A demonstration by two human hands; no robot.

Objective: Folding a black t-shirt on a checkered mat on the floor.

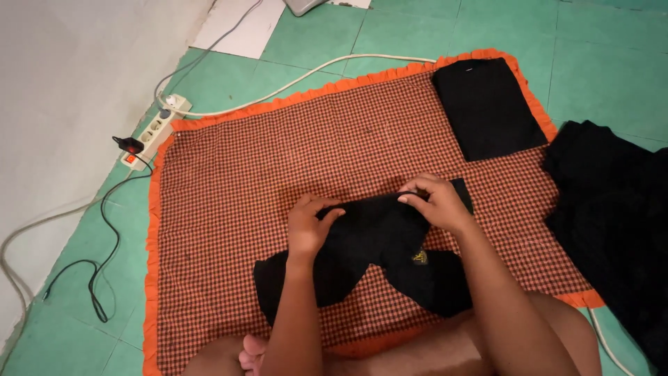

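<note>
Black garment [379, 254] lies low-centre of frame on the red-and-black checked mat [278, 167], partly folded, upper edge doubled over, two lower ends splayed left and right, small yellow emblem [419, 257] showing on the right part; left hand [311, 224] curled over the folded top edge left of centre, fingers hooked into the cloth, gripping it; right hand [437, 202] pinching the same top edge further right, fingertips closed on the fabric; judged step: mid-fold, top portion being brought over and squared; next move likely calls for both hands to keep the edge taut and level, lay it flat, then deal with the splayed lower ends so the bundle matches the finished one; outward: a neatly folded black piece [487, 108] sits upper right of the mat, well apart from the hands; loose heap of dark clothes [616, 216] at right edge, partly off the mat on the green tiled floor [598, 56]; mat has an orange frilled border [150, 251]; upper left, white power strip [154, 129] with a black plug and cables trailing along the floor by the grey wall [62, 90]; person's knees and a foot at bottom edge.
</note>
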